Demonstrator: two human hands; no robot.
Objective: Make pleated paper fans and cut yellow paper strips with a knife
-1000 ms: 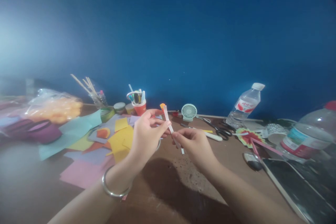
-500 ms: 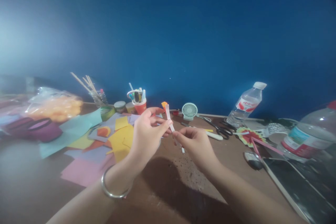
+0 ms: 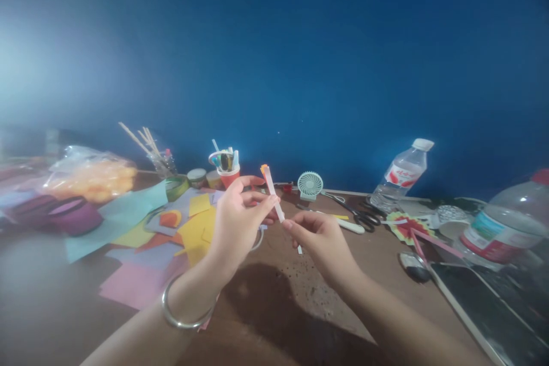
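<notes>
Between my hands is a narrow folded paper strip [image 3: 270, 182], pale pinkish white with an orange edge showing at its top end. My left hand [image 3: 242, 217] pinches it around the middle, thumb in front and fingers behind. At its lower end, my right hand [image 3: 315, 234] grips it between thumb and index finger. The strip leans to the left, held above the brown table [image 3: 274, 309]. A small white piece [image 3: 299, 250] shows just below my right fingers. A silver bangle [image 3: 184, 323] circles my left wrist.
Coloured paper sheets [image 3: 141, 280] lie at left, near a bag of orange items [image 3: 94, 174]. Behind stand a red cup of tools [image 3: 229, 176] and a mint fan [image 3: 309, 184]. Scissors [image 3: 366, 218], a water bottle [image 3: 401, 174], a large bottle [image 3: 504, 229] and a tablet-like panel [image 3: 480, 303] are at right.
The strip's top end has shifted slightly left, and its two layers look more closely pressed together. Both hands keep nearly the same place and grip.
</notes>
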